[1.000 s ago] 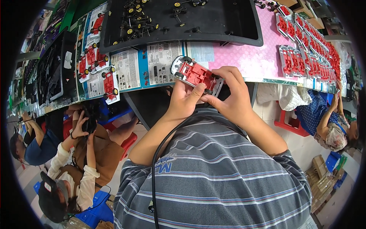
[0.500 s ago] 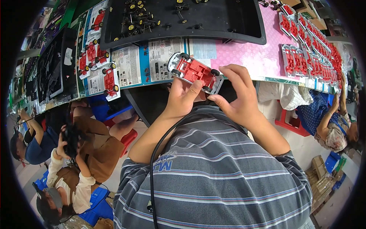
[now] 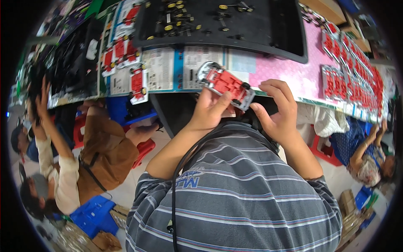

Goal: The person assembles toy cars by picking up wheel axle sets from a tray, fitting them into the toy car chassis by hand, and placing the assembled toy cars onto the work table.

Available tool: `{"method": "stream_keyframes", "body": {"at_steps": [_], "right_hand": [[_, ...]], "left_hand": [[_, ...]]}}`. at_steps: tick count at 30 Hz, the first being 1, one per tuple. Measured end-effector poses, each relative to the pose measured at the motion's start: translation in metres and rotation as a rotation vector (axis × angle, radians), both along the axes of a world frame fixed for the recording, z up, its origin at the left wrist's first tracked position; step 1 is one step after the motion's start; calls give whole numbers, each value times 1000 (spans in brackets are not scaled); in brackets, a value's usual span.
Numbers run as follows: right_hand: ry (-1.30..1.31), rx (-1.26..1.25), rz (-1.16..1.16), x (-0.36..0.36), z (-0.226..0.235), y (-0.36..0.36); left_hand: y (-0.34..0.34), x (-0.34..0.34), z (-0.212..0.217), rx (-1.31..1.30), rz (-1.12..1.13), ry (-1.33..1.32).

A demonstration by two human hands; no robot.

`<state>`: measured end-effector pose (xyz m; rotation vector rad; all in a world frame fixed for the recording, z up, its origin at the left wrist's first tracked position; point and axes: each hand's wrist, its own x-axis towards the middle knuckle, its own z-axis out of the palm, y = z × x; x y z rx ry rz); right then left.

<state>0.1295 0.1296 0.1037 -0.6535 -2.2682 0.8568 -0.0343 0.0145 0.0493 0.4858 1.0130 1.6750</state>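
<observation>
Held upside down in my left hand (image 3: 209, 110) is a toy car (image 3: 226, 82) with a red underside, a silver-white body and black wheels. My left thumb presses on the red base, and the other fingers are mostly hidden beneath the car. Just right of the car's rear end, my right hand (image 3: 282, 112) is apart from it. Its thumb and fingers are spread, with nothing between them. Beyond the car stands a black tray (image 3: 247, 47) holding loose wheel-and-axle sets (image 3: 176, 19) with yellow hubs.
Overturned toy cars (image 3: 137, 85) lie on printed sheets at the left. Rows of red-and-silver car bodies (image 3: 334, 83) cover the right side of the pink mat (image 3: 285, 77). Another black tray (image 3: 79, 63) is far left. One co-worker (image 3: 63, 176) sits left, another (image 3: 361, 147) right.
The whole view has shifted, so the table appears farther right. My right hand stands slightly farther from the toy car. The left co-worker's arms have swung up toward the table.
</observation>
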Motion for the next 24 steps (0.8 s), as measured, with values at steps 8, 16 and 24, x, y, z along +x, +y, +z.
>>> {"method": "stream_keyframes", "body": {"at_steps": [8,16,24], "right_hand": [[-80,21,121,-19,-5,-18],[-36,-50,-20,-11,-16,20],[-92,-89,-256,33,-27,50]], "left_hand": [[-9,-7,-9,101,-41,47],[-33,-86,21,5,288,361],[-22,-317,41,-110,496,392]]}}
